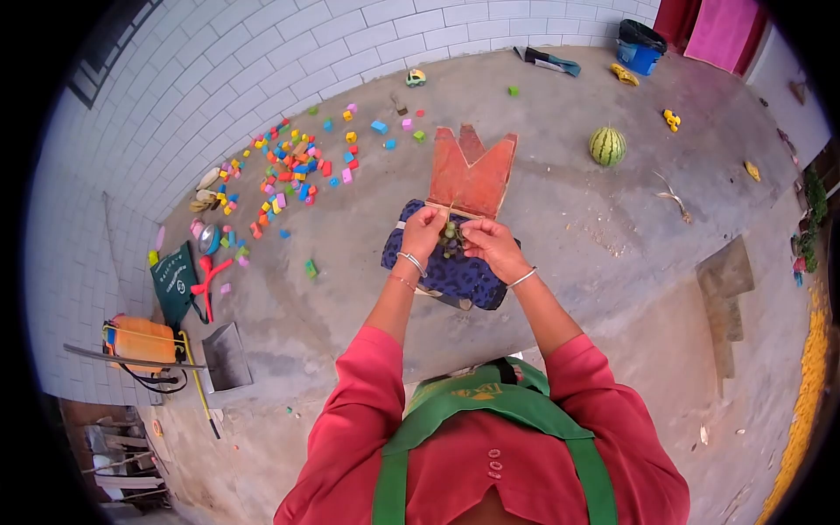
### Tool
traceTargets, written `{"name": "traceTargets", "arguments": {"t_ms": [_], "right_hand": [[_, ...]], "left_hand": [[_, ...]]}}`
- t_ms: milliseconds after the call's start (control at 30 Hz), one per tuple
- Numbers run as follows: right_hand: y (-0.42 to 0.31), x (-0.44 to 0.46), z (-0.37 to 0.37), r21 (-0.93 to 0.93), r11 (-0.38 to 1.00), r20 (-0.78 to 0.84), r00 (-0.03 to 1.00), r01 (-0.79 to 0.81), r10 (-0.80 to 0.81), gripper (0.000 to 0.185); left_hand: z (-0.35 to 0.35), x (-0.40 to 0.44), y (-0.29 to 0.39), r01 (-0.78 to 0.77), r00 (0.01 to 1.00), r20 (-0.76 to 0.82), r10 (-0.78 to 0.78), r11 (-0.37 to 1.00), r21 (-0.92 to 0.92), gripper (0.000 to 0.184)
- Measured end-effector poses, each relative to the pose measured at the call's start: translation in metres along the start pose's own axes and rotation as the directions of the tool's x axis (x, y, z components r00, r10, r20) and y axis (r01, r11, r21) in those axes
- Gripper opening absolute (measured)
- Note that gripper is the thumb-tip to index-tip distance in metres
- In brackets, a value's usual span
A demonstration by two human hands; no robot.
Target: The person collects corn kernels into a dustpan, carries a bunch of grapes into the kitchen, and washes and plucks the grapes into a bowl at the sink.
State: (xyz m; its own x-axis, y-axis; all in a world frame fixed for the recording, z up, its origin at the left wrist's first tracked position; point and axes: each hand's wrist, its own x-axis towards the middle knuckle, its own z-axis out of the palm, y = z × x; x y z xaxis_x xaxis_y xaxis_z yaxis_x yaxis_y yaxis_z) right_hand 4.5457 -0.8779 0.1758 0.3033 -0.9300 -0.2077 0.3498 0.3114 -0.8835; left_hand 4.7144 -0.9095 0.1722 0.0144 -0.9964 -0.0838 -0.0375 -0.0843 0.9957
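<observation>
A small bunch of green and dark grapes (451,238) hangs between my two hands. My left hand (422,233) is closed, its fingertips pinching the top of the bunch near the stem. My right hand (493,248) pinches at the bunch's right side; whether a single grape sits in its fingertips is too small to tell. Under both hands lies a dark blue spotted cloth bundle (451,282), perhaps a bag or cushion. Just beyond it, touching its far edge, is a reddish wooden board (464,179) with a notched top.
Colourful toy blocks (302,166) lie scattered at the left. A watermelon (607,146) sits at the right, with a blue bucket (639,58) by the wall. An orange sprayer tank (144,339) and a dustpan (227,357) stand at the lower left.
</observation>
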Motion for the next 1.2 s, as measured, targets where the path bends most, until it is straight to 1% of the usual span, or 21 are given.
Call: {"name": "traceTargets", "arguments": {"t_ms": [67,133,167,233,267,333,367,400,467,533,567,633,700,767,867,933,1000,1067,1100,1167,1200], "right_hand": [[-0.004,-0.003,0.003,0.139,0.989,0.004,0.999,0.042,-0.043,0.017],[-0.002,-0.005,0.002,0.184,0.982,-0.002,0.999,0.051,-0.051,0.018],[-0.001,-0.005,0.002,0.234,0.970,-0.014,0.998,0.063,-0.061,0.020],[-0.002,-0.013,0.007,0.213,0.973,-0.018,0.996,0.092,-0.090,0.020],[-0.003,-0.015,0.008,0.194,0.974,-0.024,0.993,0.114,-0.111,0.021],[-0.002,-0.015,0.011,0.134,0.980,-0.033,0.989,0.146,-0.143,0.024],[-0.002,-0.013,0.013,0.077,0.981,-0.041,0.984,0.177,-0.174,0.027],[-0.001,-0.010,0.015,0.076,0.981,-0.039,0.984,0.177,-0.175,0.027],[0.003,-0.004,0.018,-0.139,0.897,-0.020,0.905,0.419,-0.425,0.035],[-0.004,-0.002,0.022,-0.141,0.899,-0.020,0.907,0.414,-0.420,0.038],[-0.007,-0.002,0.024,-0.145,0.903,-0.017,0.911,0.405,-0.411,0.041],[-0.011,-0.001,0.025,-0.087,0.912,-0.041,0.913,0.401,-0.406,0.040],[-0.015,-0.002,0.029,-0.026,0.920,-0.063,0.918,0.391,-0.392,0.040],[-0.021,-0.007,0.036,0.051,0.926,0.006,0.928,0.373,-0.374,0.037],[-0.014,-0.002,0.033,0.002,0.922,-0.019,0.922,0.387,-0.387,0.033],[-0.012,0.002,0.031,-0.005,0.911,-0.011,0.911,0.413,-0.413,0.032],[-0.010,0.003,0.029,-0.013,0.899,-0.003,0.899,0.437,-0.437,0.030],[-0.010,0.002,0.031,-0.176,0.853,-0.020,0.864,0.492,-0.503,0.026],[-0.012,-0.002,0.034,-0.175,0.853,-0.018,0.865,0.491,-0.501,0.026],[-0.016,-0.009,0.039,-0.423,0.700,0.023,0.779,0.575,-0.626,0.023],[-0.018,-0.011,0.041,-0.421,0.700,0.026,0.779,0.577,-0.626,0.023]], "left_hand": [[0.000,-0.001,0.011,-0.007,0.998,-0.057,0.006,1.000,-0.030,0.017],[-0.002,0.006,0.008,-0.029,0.985,-0.172,0.017,0.997,-0.070,0.023],[-0.005,0.007,0.007,-0.034,0.984,-0.174,0.021,0.997,-0.071,0.023],[-0.006,0.005,0.018,0.029,0.983,-0.173,-0.063,0.981,-0.191,0.022],[-0.005,0.004,0.022,0.027,0.983,-0.173,-0.061,0.981,-0.193,0.022],[0.000,-0.002,0.033,0.120,0.976,-0.124,-0.177,0.921,-0.370,0.018],[-0.001,0.000,0.031,0.119,0.976,-0.126,-0.177,0.921,-0.371,0.018],[-0.001,0.001,0.030,0.139,0.978,-0.082,-0.194,0.887,-0.441,0.015],[-0.002,0.002,0.028,0.159,0.978,-0.036,-0.204,0.849,-0.503,0.014],[0.001,-0.003,0.038,0.265,0.964,0.172,-0.203,0.693,-0.670,0.018],[-0.001,-0.001,0.035,0.266,0.964,0.174,-0.202,0.695,-0.668,0.018],[-0.006,-0.001,0.029,0.336,0.937,0.319,-0.146,0.627,-0.702,0.027],[-0.003,-0.004,0.029,0.341,0.936,0.318,-0.151,0.619,-0.707,0.025],[-0.002,-0.008,0.031,0.342,0.936,0.317,-0.154,0.611,-0.714,0.024],[-0.001,-0.008,0.024,0.328,0.941,0.306,-0.143,0.604,-0.726,0.021],[-0.002,-0.010,0.021,0.281,0.952,0.294,-0.088,0.633,-0.722,0.019],[-0.003,-0.012,0.021,0.290,0.952,0.284,-0.112,0.621,-0.728,0.017],[-0.002,-0.017,0.024,0.297,0.953,0.273,-0.134,0.607,-0.737,0.016],[-0.002,-0.020,0.026,0.291,0.955,0.260,-0.143,0.618,-0.730,0.015],[-0.002,-0.023,0.026,0.281,0.959,0.242,-0.150,0.629,-0.724,0.014],[-0.002,-0.024,0.024,0.258,0.966,0.205,-0.157,0.624,-0.738,0.014]]}}
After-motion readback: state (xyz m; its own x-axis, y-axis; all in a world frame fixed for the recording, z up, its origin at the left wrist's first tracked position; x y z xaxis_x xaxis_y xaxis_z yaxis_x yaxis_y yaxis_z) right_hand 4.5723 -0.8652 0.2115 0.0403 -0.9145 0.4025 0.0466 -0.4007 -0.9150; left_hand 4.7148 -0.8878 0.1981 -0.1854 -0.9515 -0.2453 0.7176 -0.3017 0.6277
